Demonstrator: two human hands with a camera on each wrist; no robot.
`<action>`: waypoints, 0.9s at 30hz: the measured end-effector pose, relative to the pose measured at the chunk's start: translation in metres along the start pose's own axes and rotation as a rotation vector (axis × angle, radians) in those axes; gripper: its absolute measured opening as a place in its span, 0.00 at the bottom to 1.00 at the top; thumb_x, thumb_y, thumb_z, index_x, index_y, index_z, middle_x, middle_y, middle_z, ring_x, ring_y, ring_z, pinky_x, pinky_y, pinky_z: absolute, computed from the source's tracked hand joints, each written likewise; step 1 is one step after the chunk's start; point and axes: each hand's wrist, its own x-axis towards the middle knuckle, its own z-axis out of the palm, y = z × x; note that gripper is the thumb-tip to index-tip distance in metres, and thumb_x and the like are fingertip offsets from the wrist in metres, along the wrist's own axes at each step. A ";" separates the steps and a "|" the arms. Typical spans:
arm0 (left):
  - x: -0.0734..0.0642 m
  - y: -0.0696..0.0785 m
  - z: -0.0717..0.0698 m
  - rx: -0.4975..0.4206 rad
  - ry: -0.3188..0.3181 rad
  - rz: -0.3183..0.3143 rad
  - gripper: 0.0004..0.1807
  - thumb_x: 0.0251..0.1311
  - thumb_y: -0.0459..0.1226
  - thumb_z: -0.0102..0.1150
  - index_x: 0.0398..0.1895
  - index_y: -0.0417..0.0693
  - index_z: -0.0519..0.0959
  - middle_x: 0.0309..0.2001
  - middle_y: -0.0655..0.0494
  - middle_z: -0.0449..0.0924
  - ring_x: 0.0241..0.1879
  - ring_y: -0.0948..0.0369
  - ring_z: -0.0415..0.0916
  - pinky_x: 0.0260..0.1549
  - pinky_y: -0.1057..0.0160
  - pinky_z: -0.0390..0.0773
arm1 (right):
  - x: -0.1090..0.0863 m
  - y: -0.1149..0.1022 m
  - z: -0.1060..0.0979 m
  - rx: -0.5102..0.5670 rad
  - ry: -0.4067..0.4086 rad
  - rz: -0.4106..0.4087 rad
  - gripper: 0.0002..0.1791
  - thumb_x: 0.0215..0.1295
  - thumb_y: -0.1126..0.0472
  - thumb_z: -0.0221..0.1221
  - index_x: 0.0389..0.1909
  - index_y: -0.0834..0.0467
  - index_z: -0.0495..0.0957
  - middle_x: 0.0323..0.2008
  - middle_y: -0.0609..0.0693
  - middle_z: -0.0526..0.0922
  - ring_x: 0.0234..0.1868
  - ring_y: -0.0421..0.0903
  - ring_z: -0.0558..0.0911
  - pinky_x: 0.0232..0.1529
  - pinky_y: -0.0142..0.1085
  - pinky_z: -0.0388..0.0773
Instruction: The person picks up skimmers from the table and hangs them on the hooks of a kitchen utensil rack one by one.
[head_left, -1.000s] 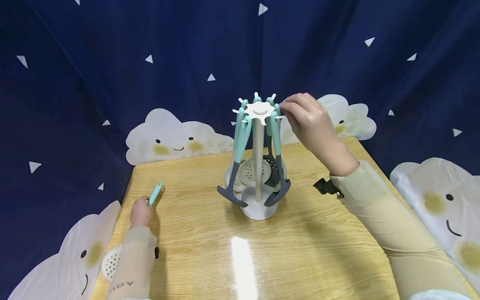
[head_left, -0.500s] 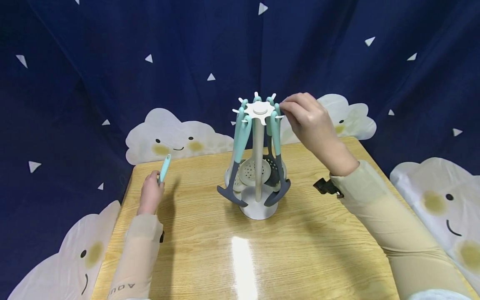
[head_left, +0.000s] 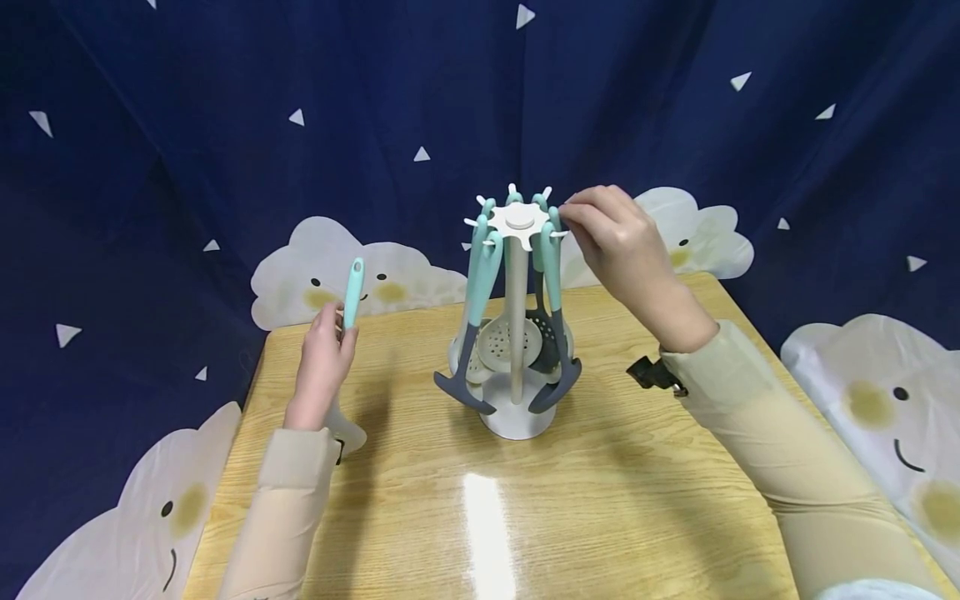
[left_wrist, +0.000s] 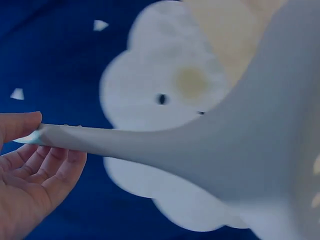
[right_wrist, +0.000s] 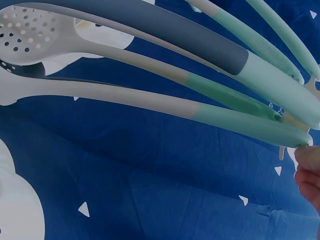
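Observation:
My left hand (head_left: 322, 358) grips a skimmer (head_left: 355, 292) by its teal handle, the handle's holed end pointing up and away. In the left wrist view the skimmer's pale grey neck (left_wrist: 165, 150) widens toward a head at the right edge; in the head view my forearm partly hides that head. A white utensil rack (head_left: 517, 421) stands mid-table with several teal-handled utensils hanging round it. My right hand (head_left: 618, 237) is at the right of the rack's top, its thumb and finger pinching the handle end of a pale grey kitchen utensil (right_wrist: 150, 102).
Dark turner-like utensils (head_left: 468, 367) hang at the rack's front, with a perforated pale spoon (head_left: 498, 346) behind the pole. The wooden table (head_left: 420, 517) reaches back to a dark blue curtain (head_left: 420, 75) printed with clouds and triangles.
My left hand has lifted the skimmer from the table's left side, moving it up and rightward toward the rack as its handle swung upright. My right hand has stayed in place.

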 end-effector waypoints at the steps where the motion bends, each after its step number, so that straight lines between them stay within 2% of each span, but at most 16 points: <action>1: 0.000 0.006 -0.002 -0.008 0.019 0.024 0.17 0.61 0.28 0.51 0.52 0.32 0.65 0.35 0.40 0.71 0.30 0.49 0.73 0.25 0.57 0.74 | 0.000 0.000 0.000 -0.001 0.000 0.000 0.04 0.58 0.75 0.56 0.32 0.71 0.78 0.33 0.61 0.78 0.34 0.55 0.76 0.35 0.40 0.77; 6: -0.002 0.039 -0.012 -0.058 0.082 0.127 0.18 0.58 0.28 0.54 0.51 0.32 0.65 0.35 0.40 0.72 0.30 0.50 0.73 0.24 0.57 0.77 | 0.001 0.000 0.000 -0.005 -0.002 -0.004 0.04 0.58 0.75 0.56 0.32 0.71 0.78 0.33 0.61 0.78 0.34 0.55 0.76 0.35 0.40 0.78; 17: -0.018 0.100 -0.028 -0.143 0.141 0.344 0.18 0.55 0.26 0.58 0.48 0.32 0.66 0.34 0.41 0.73 0.30 0.54 0.76 0.21 0.62 0.79 | 0.000 0.000 -0.001 -0.009 -0.008 -0.006 0.04 0.58 0.74 0.56 0.32 0.70 0.78 0.33 0.61 0.78 0.34 0.55 0.76 0.36 0.41 0.77; 22: -0.025 0.121 -0.030 -0.173 0.141 0.422 0.19 0.53 0.25 0.59 0.49 0.33 0.66 0.34 0.42 0.74 0.30 0.55 0.76 0.22 0.63 0.79 | 0.000 0.000 -0.001 -0.006 -0.008 0.000 0.04 0.58 0.75 0.56 0.32 0.70 0.78 0.33 0.61 0.78 0.34 0.55 0.76 0.35 0.41 0.77; 27: -0.029 0.138 -0.023 -0.218 0.136 0.502 0.19 0.52 0.24 0.59 0.46 0.32 0.66 0.32 0.43 0.74 0.29 0.55 0.76 0.22 0.66 0.79 | 0.000 0.000 -0.001 -0.009 -0.007 -0.001 0.04 0.58 0.74 0.56 0.32 0.70 0.78 0.33 0.61 0.78 0.34 0.55 0.76 0.35 0.41 0.78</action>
